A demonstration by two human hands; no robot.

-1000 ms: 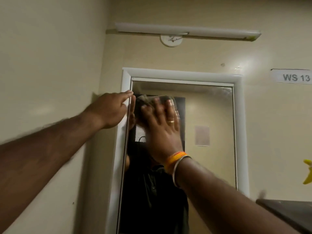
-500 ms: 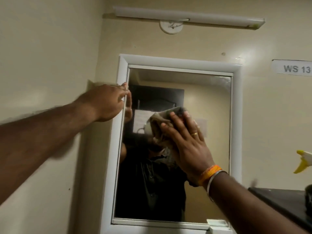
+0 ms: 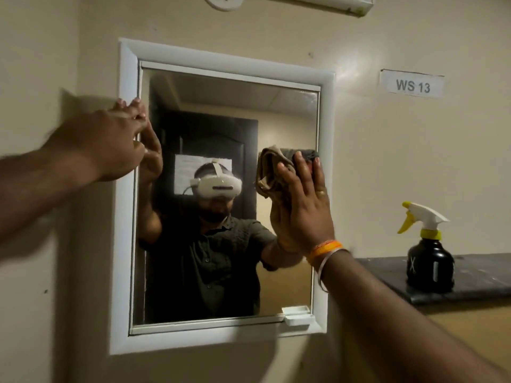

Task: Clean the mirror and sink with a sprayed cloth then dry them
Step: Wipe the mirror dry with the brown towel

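A white-framed mirror [image 3: 290, 120] hangs on the cream wall ahead. My right hand [image 3: 304, 205] presses a crumpled brown-grey cloth [image 3: 272, 172] flat against the glass near the mirror's right edge, fingers straight. My left hand [image 3: 110, 142] rests on the left side of the frame, fingertips over its inner edge. A black spray bottle [image 3: 430, 261] with a white and yellow trigger stands on a dark shelf to the right. The sink is out of view.
The dark stone shelf [image 3: 475, 277] juts from the wall at the right. A small white tray [image 3: 297, 316] sits at the mirror's lower right corner. A label reading WS 13 [image 3: 412, 85] and a tube light [image 3: 318, 4] are on the wall above.
My right hand has wiped the cloth from the mirror's upper left down and across to its right side. The view has dropped, showing the whole mirror and the spray bottle.
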